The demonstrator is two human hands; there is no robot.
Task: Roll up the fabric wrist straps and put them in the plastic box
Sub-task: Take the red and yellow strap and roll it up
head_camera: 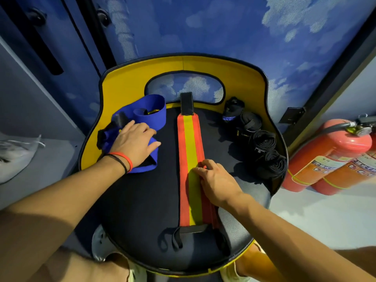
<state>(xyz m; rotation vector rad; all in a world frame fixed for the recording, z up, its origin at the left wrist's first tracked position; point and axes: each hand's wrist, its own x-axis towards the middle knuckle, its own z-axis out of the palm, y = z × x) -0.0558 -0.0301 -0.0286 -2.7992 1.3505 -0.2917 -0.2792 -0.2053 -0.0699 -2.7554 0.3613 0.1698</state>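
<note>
Blue cloud-print walls closed in behind a chair (132,210) whose black seat carried everything. On it the red and yellow strap (190,139) lay flat at full length. The right hand (215,180) had bent fingertips on the strap's middle; whether they pinched or only pressed could not be told. The left hand (134,143) rested flat and open on the blue strap (150,106). Rolled black straps (262,143) sat along the seat's right side; no box showed. Rolling should probably start at the near looped end, with edges aligned and turns tight.
</note>
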